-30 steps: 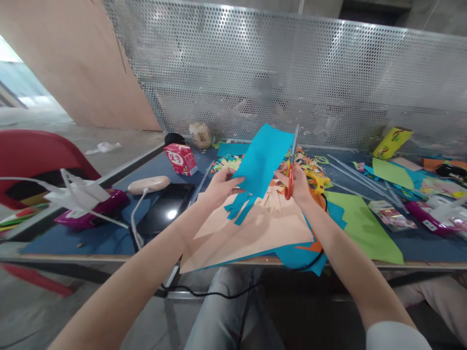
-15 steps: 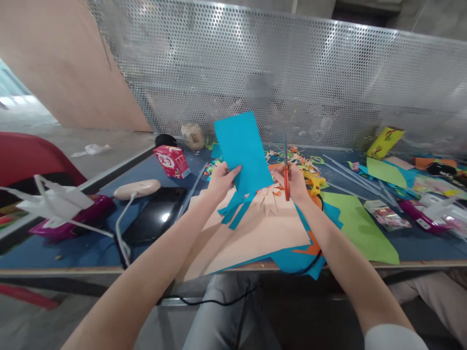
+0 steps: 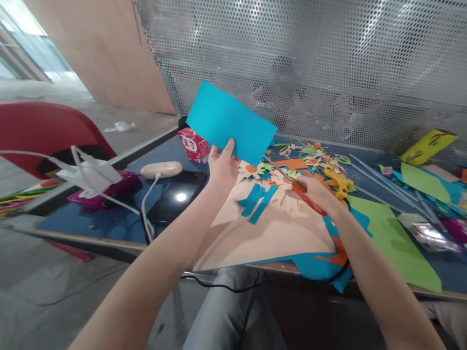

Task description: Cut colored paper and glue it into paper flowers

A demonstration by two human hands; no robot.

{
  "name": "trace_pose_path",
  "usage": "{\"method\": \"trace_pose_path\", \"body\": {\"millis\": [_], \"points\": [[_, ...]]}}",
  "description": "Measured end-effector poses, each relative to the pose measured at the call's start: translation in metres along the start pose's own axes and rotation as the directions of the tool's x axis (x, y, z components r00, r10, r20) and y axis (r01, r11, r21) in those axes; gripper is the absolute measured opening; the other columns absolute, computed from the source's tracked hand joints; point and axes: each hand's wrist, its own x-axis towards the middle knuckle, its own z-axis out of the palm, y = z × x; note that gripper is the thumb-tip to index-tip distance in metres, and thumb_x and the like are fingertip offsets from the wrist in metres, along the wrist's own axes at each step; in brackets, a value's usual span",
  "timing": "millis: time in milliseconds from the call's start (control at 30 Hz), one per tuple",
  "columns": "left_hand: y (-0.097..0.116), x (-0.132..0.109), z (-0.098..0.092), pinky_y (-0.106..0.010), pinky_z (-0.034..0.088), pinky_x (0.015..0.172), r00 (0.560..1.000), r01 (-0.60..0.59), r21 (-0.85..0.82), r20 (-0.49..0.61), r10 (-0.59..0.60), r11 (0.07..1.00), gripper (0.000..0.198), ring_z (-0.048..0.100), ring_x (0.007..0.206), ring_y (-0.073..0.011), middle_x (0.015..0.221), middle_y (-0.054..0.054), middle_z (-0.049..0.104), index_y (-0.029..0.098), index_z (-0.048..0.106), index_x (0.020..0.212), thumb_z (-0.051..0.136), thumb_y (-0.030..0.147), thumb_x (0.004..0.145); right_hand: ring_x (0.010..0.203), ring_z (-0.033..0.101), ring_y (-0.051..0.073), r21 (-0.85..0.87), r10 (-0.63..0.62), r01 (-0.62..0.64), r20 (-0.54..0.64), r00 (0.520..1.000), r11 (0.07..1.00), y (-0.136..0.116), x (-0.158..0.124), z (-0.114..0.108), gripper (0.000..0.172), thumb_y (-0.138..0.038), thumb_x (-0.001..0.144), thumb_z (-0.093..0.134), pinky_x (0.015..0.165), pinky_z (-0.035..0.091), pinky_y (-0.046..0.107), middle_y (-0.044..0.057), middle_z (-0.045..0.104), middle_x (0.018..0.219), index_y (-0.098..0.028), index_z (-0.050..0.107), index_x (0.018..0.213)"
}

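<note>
A blue sheet of paper [image 3: 229, 119] is pinched at its lower edge by my left hand [image 3: 224, 165], raised above the table and tilted. My right hand [image 3: 310, 189] is closed around a pair of scissors [image 3: 304, 197] with orange handles, whose blades point up and left toward the paper's lower right corner. Beneath my hands, several cut blue strips [image 3: 258, 201] lie on a large peach sheet [image 3: 270, 238]. A paper flower [image 3: 251, 169] with an orange centre rests near the strips.
Colourful paper scraps [image 3: 317, 155] are heaped at the back. A dark phone [image 3: 178, 197], a white corded device [image 3: 161, 169] and a pink box [image 3: 193, 145] stand left. To the right are a green sheet [image 3: 394, 243], a yellow box [image 3: 428, 146] and a yellow glue gun [image 3: 337, 183].
The blue sheet has turned from upright to lying sideways in my left hand. The scissors have dropped lower and now slant. My view has shifted a little to the left.
</note>
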Motion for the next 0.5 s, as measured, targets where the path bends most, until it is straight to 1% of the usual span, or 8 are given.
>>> {"method": "trace_pose_path", "body": {"millis": [100,167,267,333,433,500], "points": [[0.005,-0.001,0.001,-0.036,0.051,0.091,1.0,0.007,0.001,0.027,-0.007,1.0,0.045,0.056,0.113,-0.0208,0.12,-0.003,0.061,0.028,0.05,0.109,0.067,0.042,0.071,0.054,0.041,0.01,-0.004,-0.028,0.028,0.086,0.996,1.0,0.0,-0.001,-0.001,0.036,-0.052,0.07,0.057,0.051,0.029,0.023,-0.003,0.042,0.059,-0.019,0.044,0.061],[0.008,0.002,-0.001,-0.035,0.051,0.093,1.0,0.001,0.021,0.018,-0.001,1.0,0.046,0.056,0.113,-0.0206,0.121,-0.003,0.06,0.028,0.049,0.111,0.066,0.044,0.071,0.053,0.042,0.01,-0.013,-0.019,0.02,0.115,0.993,1.0,0.001,-0.001,-0.002,0.036,-0.052,0.07,0.057,0.051,0.03,0.023,-0.003,0.043,0.06,-0.02,0.044,0.061],[0.011,0.007,-0.006,-0.035,0.05,0.094,0.999,-0.038,0.042,-0.005,0.038,0.998,0.05,0.056,0.112,-0.0212,0.121,-0.004,0.06,0.027,0.049,0.113,0.067,0.046,0.07,0.052,0.041,0.01,0.018,0.012,-0.014,0.134,0.991,1.0,0.005,0.0,0.0,0.035,-0.052,0.07,0.057,0.05,0.031,0.024,-0.002,0.044,0.06,-0.02,0.045,0.061],[0.013,0.008,-0.007,-0.035,0.05,0.094,0.998,-0.057,0.05,-0.009,0.058,0.997,0.052,0.057,0.111,-0.0216,0.12,-0.004,0.061,0.027,0.049,0.113,0.067,0.047,0.069,0.053,0.042,0.011,0.066,0.006,-0.015,0.138,0.99,0.998,0.009,0.001,0.003,0.035,-0.051,0.07,0.057,0.05,0.033,0.025,-0.002,0.046,0.061,-0.02,0.046,0.063],[0.011,0.004,-0.006,-0.035,0.05,0.092,0.999,-0.04,0.057,0.017,0.039,0.998,0.052,0.058,0.11,-0.022,0.117,-0.004,0.062,0.027,0.051,0.111,0.068,0.048,0.068,0.055,0.045,0.011,0.126,-0.01,-0.008,0.139,0.99,0.992,0.015,0.002,0.008,0.035,-0.051,0.07,0.059,0.054,0.036,0.026,-0.002,0.046,0.064,-0.02,0.045,0.065],[0.009,0.0,-0.003,-0.035,0.05,0.092,0.999,-0.018,0.045,0.042,0.017,0.999,0.049,0.057,0.11,-0.0218,0.116,-0.004,0.063,0.027,0.052,0.109,0.069,0.047,0.067,0.055,0.045,0.011,0.146,-0.009,-0.013,0.149,0.989,0.989,0.014,0.002,0.01,0.036,-0.052,0.069,0.059,0.054,0.037,0.026,-0.003,0.045,0.063,-0.02,0.044,0.065]]}}
